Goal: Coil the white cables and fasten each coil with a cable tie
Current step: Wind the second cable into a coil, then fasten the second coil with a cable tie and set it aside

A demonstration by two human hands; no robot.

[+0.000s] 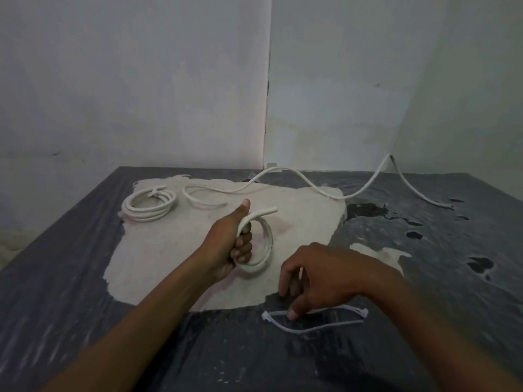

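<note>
**Coil gripped in left hand, right hand at the cable ties**

The dark counter (pixel 70 264), its surface worn to a pale patch, carried everything. A loose white cable (pixel 297 176) snaked along its far edge, and a tied coil (pixel 148 206) lay far left. The left hand (pixel 229 244) reached forward, thumb up, fingers (pixel 240 247) curled tight around a small coil (pixel 260 250) held upright. The right hand (pixel 319 275) arched downward, fingertips pinching one of two white cable ties (pixel 317 325) lying on the near counter.
</note>
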